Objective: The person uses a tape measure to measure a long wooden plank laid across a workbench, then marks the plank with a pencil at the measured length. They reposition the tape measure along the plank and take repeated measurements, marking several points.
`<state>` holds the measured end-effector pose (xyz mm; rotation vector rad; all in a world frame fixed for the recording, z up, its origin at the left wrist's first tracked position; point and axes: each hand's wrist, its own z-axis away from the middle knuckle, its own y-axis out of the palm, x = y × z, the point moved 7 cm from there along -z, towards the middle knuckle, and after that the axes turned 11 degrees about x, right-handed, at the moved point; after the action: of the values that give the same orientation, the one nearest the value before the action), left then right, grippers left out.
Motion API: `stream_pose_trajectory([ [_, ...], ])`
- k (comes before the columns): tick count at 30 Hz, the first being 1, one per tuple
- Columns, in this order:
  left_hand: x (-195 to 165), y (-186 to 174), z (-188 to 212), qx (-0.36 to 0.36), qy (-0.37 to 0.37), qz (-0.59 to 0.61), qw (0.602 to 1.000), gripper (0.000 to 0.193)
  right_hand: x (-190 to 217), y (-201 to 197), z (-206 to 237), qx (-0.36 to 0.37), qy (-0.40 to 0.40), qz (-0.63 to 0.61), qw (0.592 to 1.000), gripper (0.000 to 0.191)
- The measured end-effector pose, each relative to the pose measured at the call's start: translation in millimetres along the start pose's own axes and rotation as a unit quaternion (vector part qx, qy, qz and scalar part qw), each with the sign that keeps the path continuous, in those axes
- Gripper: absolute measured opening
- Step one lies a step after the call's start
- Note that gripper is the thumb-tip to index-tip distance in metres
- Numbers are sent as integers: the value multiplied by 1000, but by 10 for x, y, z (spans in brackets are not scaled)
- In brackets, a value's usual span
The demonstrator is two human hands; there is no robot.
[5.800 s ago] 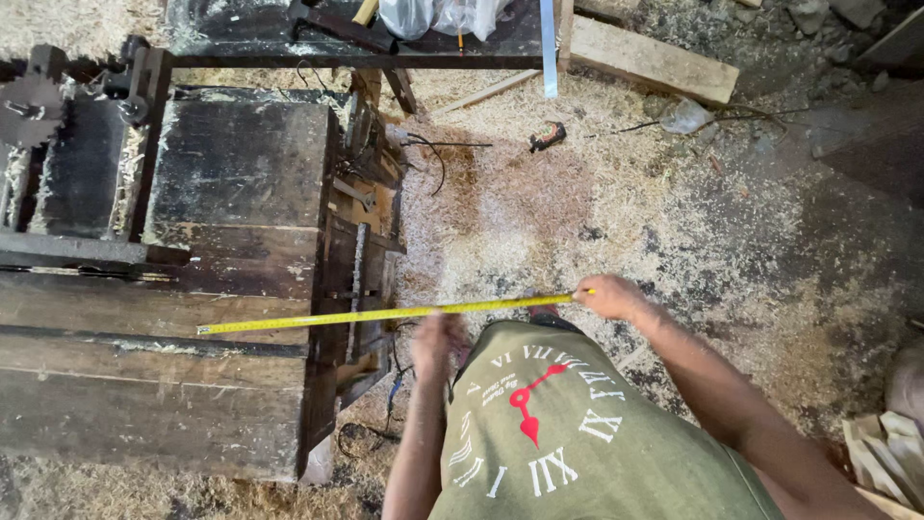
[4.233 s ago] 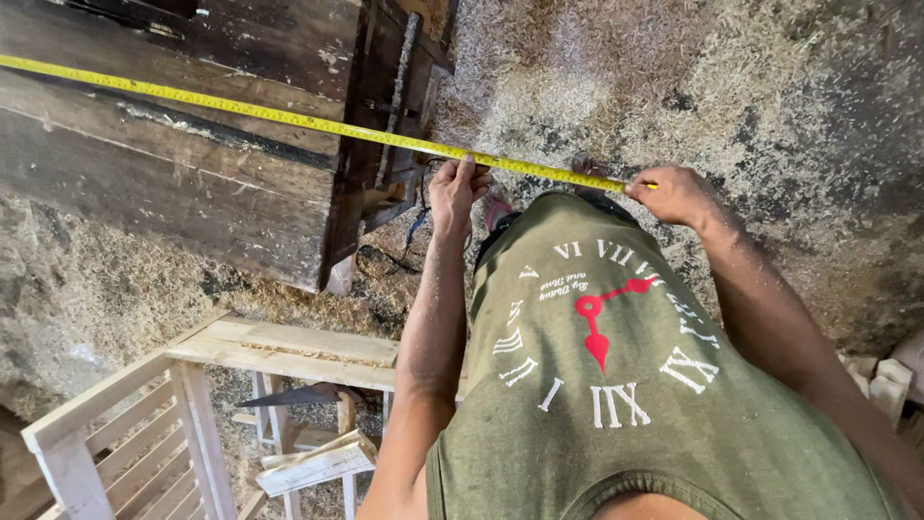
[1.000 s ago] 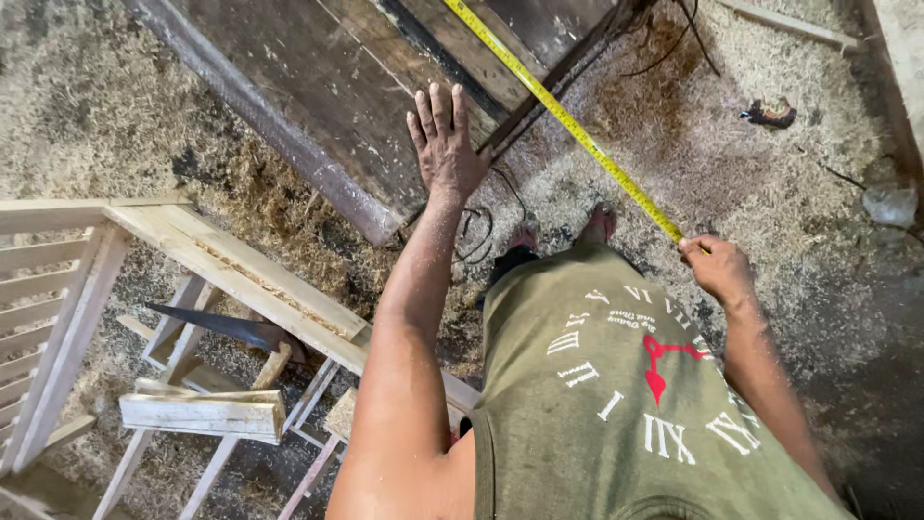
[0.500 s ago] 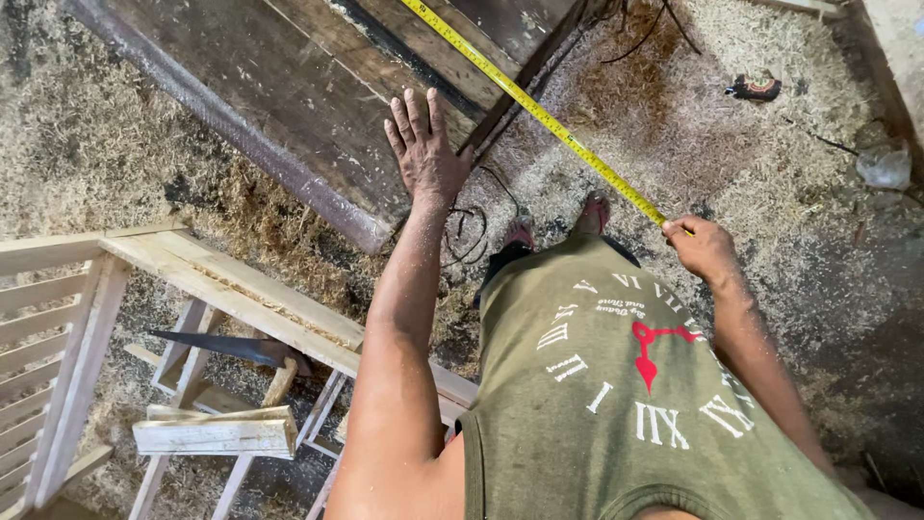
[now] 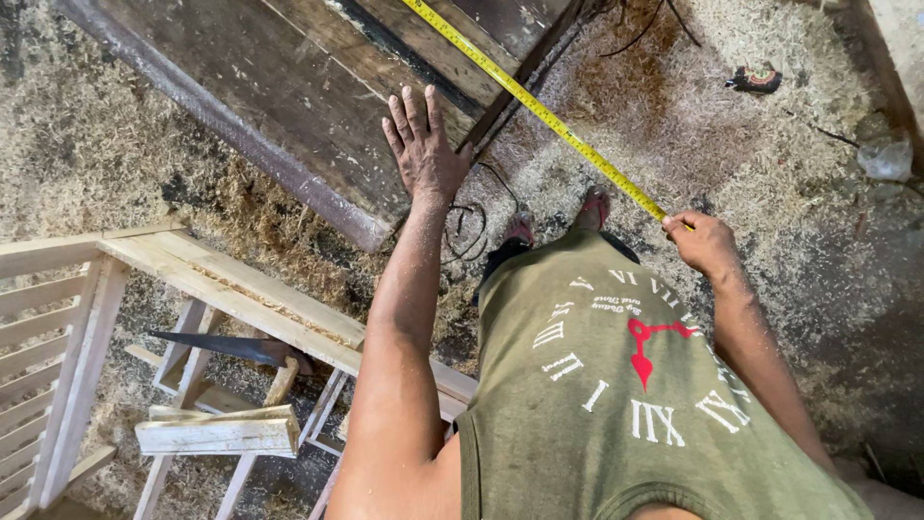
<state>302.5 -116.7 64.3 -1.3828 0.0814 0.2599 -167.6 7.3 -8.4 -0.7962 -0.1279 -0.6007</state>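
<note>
A person is measuring dark wooden planks (image 5: 289, 106) seen from above. The left hand (image 5: 423, 149) is lying flat on the wood, fingers spread open. The right hand (image 5: 703, 243) is closing its fingers around the near end of a yellow tape measure (image 5: 539, 106), which is stretching diagonally across the planks. Keeping the tape taut and straight would likely give a truer reading. Sawdust (image 5: 731, 164) is covering the floor.

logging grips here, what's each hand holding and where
Right hand holds the yellow tape measure at its near end. Left hand holds nothing, flat on the dark wooden board.
</note>
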Motion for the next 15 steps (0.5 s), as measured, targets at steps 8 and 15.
stream_pose_trajectory([
  [8, 27, 41, -25, -5, 3, -5, 1000, 119, 21, -21, 31, -17, 27, -7, 999, 34],
  [15, 29, 54, -34, -24, 15, 1, 1000, 119, 60, -56, 66, -59, 2, 10, 998, 34],
])
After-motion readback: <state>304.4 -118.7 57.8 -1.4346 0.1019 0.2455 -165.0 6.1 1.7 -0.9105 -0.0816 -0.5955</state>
